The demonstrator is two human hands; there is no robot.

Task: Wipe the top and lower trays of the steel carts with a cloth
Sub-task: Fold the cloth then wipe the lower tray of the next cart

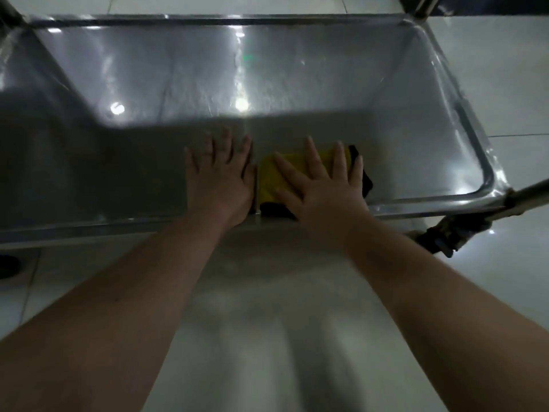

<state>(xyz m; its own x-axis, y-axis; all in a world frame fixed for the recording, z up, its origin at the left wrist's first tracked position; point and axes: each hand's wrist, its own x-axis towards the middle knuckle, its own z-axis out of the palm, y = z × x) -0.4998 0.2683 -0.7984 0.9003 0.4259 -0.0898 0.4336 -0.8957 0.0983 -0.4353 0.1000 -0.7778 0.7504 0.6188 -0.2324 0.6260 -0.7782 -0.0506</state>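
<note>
Here, both hands lie flat inside the steel tray (297, 69), close to its near rim. The right hand (323, 185) presses with straight, spread fingers on a yellow cloth (269, 176) with a dark edge, which lies on the tray floor just right of the middle. The left hand (221, 179) rests just beside the cloth, fingers straight on bare steel, holding nothing. A caster (454, 233) shows at the near right corner, over pale floor tiles (505, 69).
</note>
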